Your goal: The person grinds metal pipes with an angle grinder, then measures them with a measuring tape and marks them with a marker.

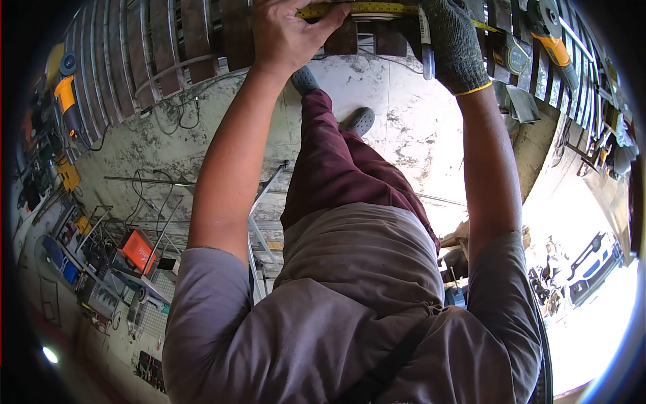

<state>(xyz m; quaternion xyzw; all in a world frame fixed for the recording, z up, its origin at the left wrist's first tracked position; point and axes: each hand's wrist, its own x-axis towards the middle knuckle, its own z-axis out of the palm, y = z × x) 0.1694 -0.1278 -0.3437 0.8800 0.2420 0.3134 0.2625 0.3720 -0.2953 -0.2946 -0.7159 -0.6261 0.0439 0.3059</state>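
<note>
Yellow tape (383,9) with unreadable print touches left fingers (332,20).

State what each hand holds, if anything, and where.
Left hand: long yellow tape blade, by its visible left end. Grey-gloved right hand: slim white marker, exact grip unclear.

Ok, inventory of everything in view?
Bench: one, dark slatted metal, across top
Tape measure: one, yellow blade, dark case, over bench
Pen: one, white, top right of centre
Grinders: two, yellow, bench's left and right
Box: one, orange, lower left
Clutter: uncountable, mixed colours, both sides
Clogs: two, grey, on floor
Trousers: one pair, maroon, centre
Shirt: one, grey, bottom centre
Left hand: one, bare, at tape blade
Right hand: one, gloved dark grey, by pen
</note>
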